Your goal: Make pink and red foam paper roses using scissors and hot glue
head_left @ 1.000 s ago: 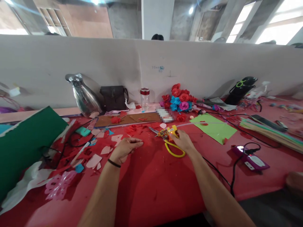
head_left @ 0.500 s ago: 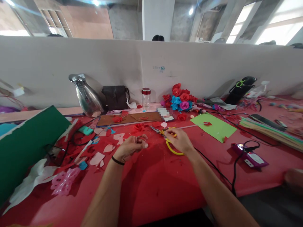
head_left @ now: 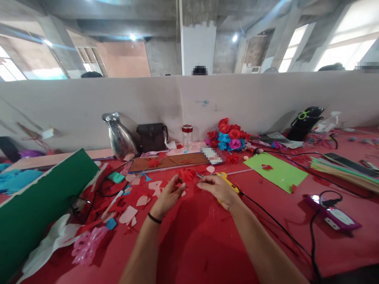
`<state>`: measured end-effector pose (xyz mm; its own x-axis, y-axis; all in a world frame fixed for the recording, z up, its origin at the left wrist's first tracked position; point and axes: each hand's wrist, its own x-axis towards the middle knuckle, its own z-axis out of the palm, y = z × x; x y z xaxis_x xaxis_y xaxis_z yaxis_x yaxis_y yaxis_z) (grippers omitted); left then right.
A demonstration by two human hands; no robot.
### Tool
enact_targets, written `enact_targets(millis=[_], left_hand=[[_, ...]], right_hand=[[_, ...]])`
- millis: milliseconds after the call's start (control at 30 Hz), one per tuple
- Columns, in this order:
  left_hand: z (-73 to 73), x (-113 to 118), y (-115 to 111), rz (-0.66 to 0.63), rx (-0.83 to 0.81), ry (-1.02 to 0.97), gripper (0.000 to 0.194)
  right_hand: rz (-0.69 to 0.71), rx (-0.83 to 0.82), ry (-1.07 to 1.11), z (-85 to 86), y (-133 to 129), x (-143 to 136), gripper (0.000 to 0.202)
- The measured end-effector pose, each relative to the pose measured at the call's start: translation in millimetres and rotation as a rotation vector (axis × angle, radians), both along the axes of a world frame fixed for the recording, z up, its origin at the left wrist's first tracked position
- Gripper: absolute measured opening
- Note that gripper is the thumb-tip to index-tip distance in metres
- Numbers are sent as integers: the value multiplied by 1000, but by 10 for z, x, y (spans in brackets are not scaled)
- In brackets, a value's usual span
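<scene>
Working bare-handed at mid-frame, likely a fine handling step.
Holding left hand (head_left: 171, 197) thumb-apart, right hand (head_left: 220, 190) fingertips near together; cannot tell if gripping. Seeing ruffled red paper flower (head_left: 188, 174) just beyond. Calls next, probably, for light pinching.

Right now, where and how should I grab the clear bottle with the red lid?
I'd grip the clear bottle around its body, below the red lid, coming from the near side: it stands upright, and the partition rises close behind it.
</scene>
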<state>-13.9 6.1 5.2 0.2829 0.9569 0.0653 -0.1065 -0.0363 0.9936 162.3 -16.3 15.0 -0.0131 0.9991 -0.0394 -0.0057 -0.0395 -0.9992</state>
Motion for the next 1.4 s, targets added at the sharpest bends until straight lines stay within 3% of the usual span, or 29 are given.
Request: enact_targets(millis=[100, 233, 467, 867, 1167, 1400], left_hand=[[-76, 15, 59, 132, 23, -66, 25], [-174, 68, 102, 220, -22, -244, 28], [-111, 160, 11, 88, -252, -598, 32], [-157, 248, 15, 167, -265, -605, 27], [-210, 332, 17, 265, -279, -629, 25], [-267, 347, 40, 292, -241, -591, 29]], right_hand=[[-172, -21, 229, 6, 16, 69, 21], [-234, -52, 380, -7, 17, 154, 26], [-255, -62, 512, -6, -4, 180, 28], [-317, -74, 725, -80, -13, -51, 25], [-543, -45, 856, 6, -51, -489, 25], [-623, -14, 864, -13, 34, -750, 22]])
